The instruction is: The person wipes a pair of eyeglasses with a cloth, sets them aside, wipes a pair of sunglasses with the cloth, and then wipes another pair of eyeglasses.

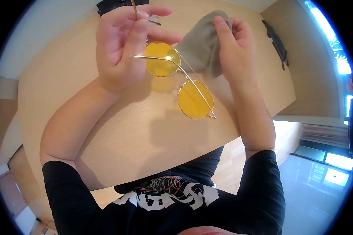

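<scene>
My left hand pinches one thin temple arm of a pair of sunglasses between thumb and finger. Round yellow lenses in a gold wire frame hang tilted over the table, and the other temple arm crosses in front of them. My right hand grips a grey-green cloth, its thumb pressed on the upper edge. Hanging beside the upper lens, the cloth reaches leftward from my right hand. Whether it touches the frame I cannot tell.
Beneath both hands is a light wood table. A black case or bag lies at its far edge, partly behind my left hand, with another pair of glasses near it. A dark strap-like object lies at the far right.
</scene>
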Demonstrator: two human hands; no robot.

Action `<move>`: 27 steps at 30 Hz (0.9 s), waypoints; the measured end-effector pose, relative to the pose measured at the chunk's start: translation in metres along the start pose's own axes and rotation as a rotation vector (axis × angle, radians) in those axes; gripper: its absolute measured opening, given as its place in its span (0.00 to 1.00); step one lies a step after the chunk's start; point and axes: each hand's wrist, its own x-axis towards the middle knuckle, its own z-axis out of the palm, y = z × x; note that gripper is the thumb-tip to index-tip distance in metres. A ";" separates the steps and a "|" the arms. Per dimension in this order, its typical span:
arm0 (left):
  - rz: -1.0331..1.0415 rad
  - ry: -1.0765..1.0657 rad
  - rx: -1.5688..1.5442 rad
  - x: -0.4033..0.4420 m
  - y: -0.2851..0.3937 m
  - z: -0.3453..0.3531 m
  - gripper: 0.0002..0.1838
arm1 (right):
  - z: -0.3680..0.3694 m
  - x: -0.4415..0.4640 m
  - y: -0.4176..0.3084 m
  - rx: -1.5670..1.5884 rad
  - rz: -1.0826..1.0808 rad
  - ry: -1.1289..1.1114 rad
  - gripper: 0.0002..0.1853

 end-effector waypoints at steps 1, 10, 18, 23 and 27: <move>0.002 0.003 0.011 0.000 0.000 0.000 0.09 | -0.002 -0.002 -0.004 0.033 0.066 -0.097 0.13; 0.034 0.035 0.081 0.000 0.005 -0.005 0.10 | -0.003 -0.014 -0.025 0.409 0.634 -0.757 0.11; 0.156 -0.039 0.215 -0.004 0.001 0.001 0.08 | 0.006 -0.021 -0.020 0.195 0.545 -0.866 0.22; 0.211 -0.080 0.289 -0.003 -0.004 -0.003 0.08 | 0.006 -0.023 -0.023 0.004 0.389 -0.847 0.20; 0.153 -0.022 0.280 -0.006 -0.001 -0.008 0.09 | 0.014 -0.030 -0.034 -0.181 0.288 -0.746 0.14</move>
